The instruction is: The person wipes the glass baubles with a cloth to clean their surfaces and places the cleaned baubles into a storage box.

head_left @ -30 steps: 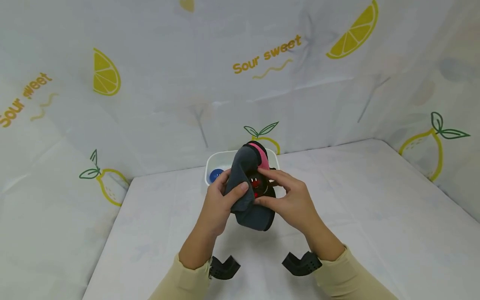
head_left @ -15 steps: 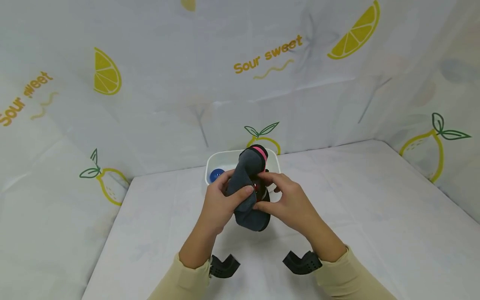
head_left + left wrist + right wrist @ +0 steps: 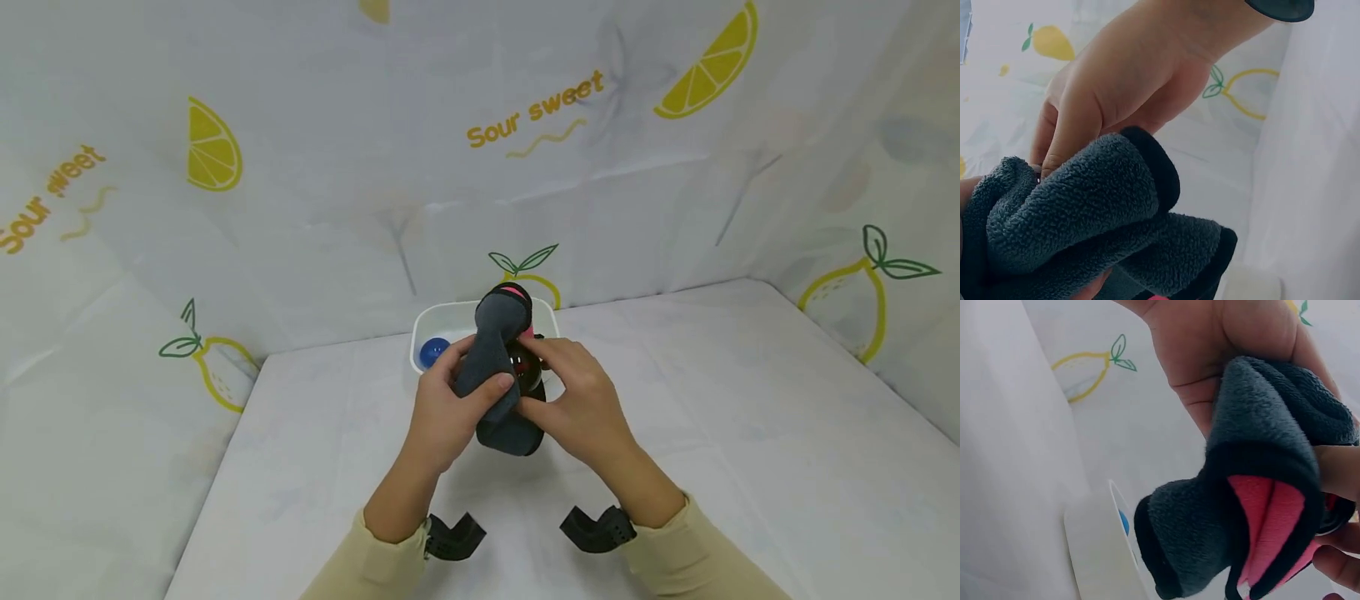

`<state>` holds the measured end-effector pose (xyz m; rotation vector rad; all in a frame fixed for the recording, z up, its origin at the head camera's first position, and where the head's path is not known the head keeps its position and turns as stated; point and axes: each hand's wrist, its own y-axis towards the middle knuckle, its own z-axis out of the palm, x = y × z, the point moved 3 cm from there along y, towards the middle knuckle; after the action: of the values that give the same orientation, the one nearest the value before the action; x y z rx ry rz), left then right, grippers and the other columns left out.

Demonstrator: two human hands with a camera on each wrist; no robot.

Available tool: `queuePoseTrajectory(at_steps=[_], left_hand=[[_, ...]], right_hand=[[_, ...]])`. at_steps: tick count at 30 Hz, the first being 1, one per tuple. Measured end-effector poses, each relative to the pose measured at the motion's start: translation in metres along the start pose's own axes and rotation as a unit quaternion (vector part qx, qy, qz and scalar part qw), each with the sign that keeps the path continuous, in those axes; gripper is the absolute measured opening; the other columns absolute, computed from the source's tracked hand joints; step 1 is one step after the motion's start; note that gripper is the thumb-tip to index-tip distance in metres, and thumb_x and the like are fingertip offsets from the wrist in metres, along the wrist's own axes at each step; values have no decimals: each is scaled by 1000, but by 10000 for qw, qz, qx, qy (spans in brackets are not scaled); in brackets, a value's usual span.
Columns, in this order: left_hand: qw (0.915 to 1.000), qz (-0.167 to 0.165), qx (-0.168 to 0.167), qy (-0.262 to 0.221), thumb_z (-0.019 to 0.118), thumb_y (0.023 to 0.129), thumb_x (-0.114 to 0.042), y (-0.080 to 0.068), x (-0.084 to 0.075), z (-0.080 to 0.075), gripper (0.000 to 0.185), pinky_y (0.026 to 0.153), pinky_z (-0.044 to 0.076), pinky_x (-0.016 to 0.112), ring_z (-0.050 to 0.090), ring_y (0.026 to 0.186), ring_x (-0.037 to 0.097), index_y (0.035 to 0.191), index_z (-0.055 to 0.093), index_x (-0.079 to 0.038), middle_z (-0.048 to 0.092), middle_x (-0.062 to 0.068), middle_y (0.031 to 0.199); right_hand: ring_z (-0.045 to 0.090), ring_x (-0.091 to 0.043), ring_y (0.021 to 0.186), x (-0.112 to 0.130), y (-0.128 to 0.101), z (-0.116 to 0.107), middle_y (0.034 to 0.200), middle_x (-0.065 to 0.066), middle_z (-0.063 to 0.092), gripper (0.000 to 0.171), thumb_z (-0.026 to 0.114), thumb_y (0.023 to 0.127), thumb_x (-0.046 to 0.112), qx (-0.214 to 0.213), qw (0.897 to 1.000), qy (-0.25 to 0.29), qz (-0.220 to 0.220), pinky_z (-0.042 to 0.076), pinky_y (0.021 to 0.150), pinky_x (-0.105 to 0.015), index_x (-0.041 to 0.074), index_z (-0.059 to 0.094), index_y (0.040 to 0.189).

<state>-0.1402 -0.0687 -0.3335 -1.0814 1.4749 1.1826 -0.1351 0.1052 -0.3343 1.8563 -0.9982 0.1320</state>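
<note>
In the head view my left hand grips a thick plush cloth, dark grey on one side and pink on the other, with black edging. Its thumb lies over the near fold. A dark, glossy ball with red reflections shows in the cloth's opening. Fingers and thumb of my right hand hold the ball from the right. Seen from the right wrist, the cloth is folded over, exposing its pink side. In the left wrist view the cloth hides most of the held ball.
Behind the hands, a white plastic tub stands near the back of the table, partly covered by the cloth and hands. Inside it on the left sits a blue ball. A lemon-print sheet hangs around the white-covered table.
The cloth's upper end has turned, showing less pink. The ball was covered more half a second ago and is exposed again at the right, while both hands keep their hold.
</note>
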Motion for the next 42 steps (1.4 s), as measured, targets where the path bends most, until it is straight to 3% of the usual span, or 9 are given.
queuePoseTrajectory(at_steps=[6, 16, 23, 27, 31, 33, 36, 39, 42], left_hand=[[9996, -42, 98, -250, 79, 84, -30, 0, 3, 5, 62, 88, 57, 41, 67, 107, 23, 139, 53, -20, 66, 10, 120], [9980, 371, -498, -120, 77, 86, -21, 2, 1, -4, 49, 85, 59, 40, 68, 103, 24, 132, 60, -15, 68, 10, 115], [9988, 282, -335, -198, 73, 90, -25, 2, 2, -3, 43, 84, 59, 40, 65, 103, 25, 129, 63, -13, 66, 10, 118], [9987, 402, -154, -269, 70, 92, -24, 2, 3, -2, 40, 86, 58, 40, 65, 104, 25, 130, 63, -12, 66, 11, 119], [9981, 563, -70, -246, 69, 93, -22, 1, 1, -2, 41, 88, 57, 39, 65, 104, 25, 131, 62, -10, 66, 13, 118], [9982, 565, -57, -208, 70, 92, -21, 1, 0, -2, 42, 89, 57, 39, 64, 105, 24, 132, 61, -10, 66, 12, 119], [9985, 499, -100, -206, 71, 91, -17, 0, 0, -3, 43, 90, 56, 40, 63, 106, 24, 133, 61, -12, 66, 11, 121], [9986, 455, -186, -212, 72, 90, -18, 0, -1, -3, 45, 91, 56, 41, 64, 108, 24, 134, 61, -14, 66, 9, 123], [9980, 506, -291, -230, 72, 91, -20, 0, -1, -3, 42, 90, 57, 39, 65, 108, 24, 132, 63, -15, 67, 8, 121]], right_hand=[[56, -12, 78, -1, -2, -1, 100, -6, 63, 68, 86, 71, 7, -182, 9990, 203, 341, 51, 66, -28, 8, 60, 134], [67, -12, 83, 4, 1, -3, 105, -6, 66, 71, 82, 76, 2, 771, 9932, 796, 361, 59, 76, -30, 7, 53, 141], [67, -7, 68, 1, 0, -5, 83, 0, 70, 60, 87, 74, 16, 832, 9853, 897, 1195, 57, 63, -24, 7, 63, 127], [67, -10, 66, -4, 0, -1, 80, -2, 69, 52, 83, 80, 22, 959, 9675, 1295, 1950, 57, 63, -25, 6, 64, 126], [69, -16, 66, -10, 1, 2, 80, -8, 71, 47, 76, 87, 28, 1199, 9345, 2054, 2649, 59, 66, -28, 1, 62, 123], [70, -19, 67, -12, 1, 2, 81, -12, 72, 46, 74, 89, 28, 1299, 9175, 2403, 2890, 60, 68, -30, 0, 61, 123], [70, -22, 69, -13, 0, 2, 82, -14, 70, 48, 74, 89, 24, 1363, 9043, 2729, 2986, 60, 69, -33, 0, 58, 127], [70, -22, 72, -13, 0, 1, 85, -15, 66, 53, 77, 86, 18, 1356, 9076, 2844, 2774, 60, 72, -32, 4, 56, 133], [70, -20, 76, -12, 1, -2, 90, -13, 65, 58, 81, 81, 12, 1240, 9256, 2701, 2343, 60, 73, -31, 10, 56, 134]])
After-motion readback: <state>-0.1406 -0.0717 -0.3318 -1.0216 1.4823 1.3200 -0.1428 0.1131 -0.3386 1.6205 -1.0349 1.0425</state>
